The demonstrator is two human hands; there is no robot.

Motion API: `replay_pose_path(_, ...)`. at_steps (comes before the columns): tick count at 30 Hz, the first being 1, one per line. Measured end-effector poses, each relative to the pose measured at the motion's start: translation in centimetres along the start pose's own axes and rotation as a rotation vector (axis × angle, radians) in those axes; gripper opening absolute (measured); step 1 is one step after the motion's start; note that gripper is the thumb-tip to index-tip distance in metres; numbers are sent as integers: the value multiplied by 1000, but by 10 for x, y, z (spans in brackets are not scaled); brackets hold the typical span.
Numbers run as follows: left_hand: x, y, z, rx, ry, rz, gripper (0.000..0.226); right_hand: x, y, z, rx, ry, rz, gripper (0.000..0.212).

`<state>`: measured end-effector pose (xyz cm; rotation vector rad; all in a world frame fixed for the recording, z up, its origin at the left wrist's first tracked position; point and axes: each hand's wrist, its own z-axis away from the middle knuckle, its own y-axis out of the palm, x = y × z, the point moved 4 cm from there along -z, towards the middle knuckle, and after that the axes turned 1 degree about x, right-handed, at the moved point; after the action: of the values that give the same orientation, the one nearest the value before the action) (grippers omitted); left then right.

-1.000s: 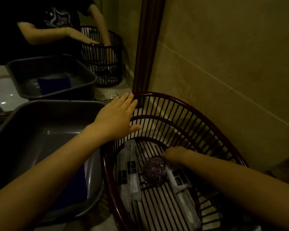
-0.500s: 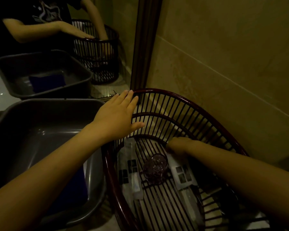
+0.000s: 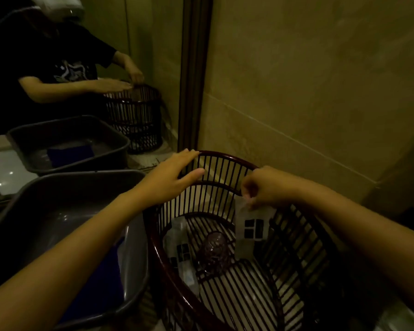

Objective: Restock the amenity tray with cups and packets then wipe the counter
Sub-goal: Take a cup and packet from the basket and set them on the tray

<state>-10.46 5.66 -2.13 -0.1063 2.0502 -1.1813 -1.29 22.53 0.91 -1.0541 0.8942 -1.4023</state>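
Observation:
A dark red slatted basket (image 3: 227, 157) stands on the counter in the corner. My left hand (image 3: 171, 176) rests flat on its far rim, fingers straight. My right hand (image 3: 264, 187) pinches the top of a clear packet (image 3: 251, 226) with black squares printed on it, holding it up inside the basket at rim height. On the basket floor lie a clear glass cup (image 3: 214, 249) on its side and more packets (image 3: 181, 244) to its left.
A grey plastic tub (image 3: 58, 187) holding a blue cloth (image 3: 105, 271) sits left of the basket. A mirror (image 3: 81, 68) behind reflects the tub, the basket and a person. A tiled wall (image 3: 320, 91) closes the right side.
My right hand has risen from the basket floor to rim height, lifting one packet with it. My left hand stays on the rim. The view has tilted upward.

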Motion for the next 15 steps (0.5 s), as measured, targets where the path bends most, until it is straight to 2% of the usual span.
replay_pose_path(3, -28, -4, 9, 46, -10, 330, 77, 22, -31, 21, -241, -68, -48, 8)
replay_pose_path(5, -45, -7, 16, 62, 0, 456, 76, 38, -47, 33, -365, -114, -89, 10)
replay_pose_path(7, -57, -12, 24, 57, 18, 579, 67, 54, -61, 43, -466, -170, -114, 17)
replay_pose_path(9, -63, -18, 31, 43, 23, 640, 47, 69, -71, 49, -551, -229, -118, 24)
replay_pose_path(12, -64, -26, 41, 29, 0, 678, 35, 88, -81, 52, -640, -292, -150, 13)
replay_pose_path(15, -57, -32, 48, -18, -35, 771, 26, 98, -87, 51, -654, -331, -233, 16)
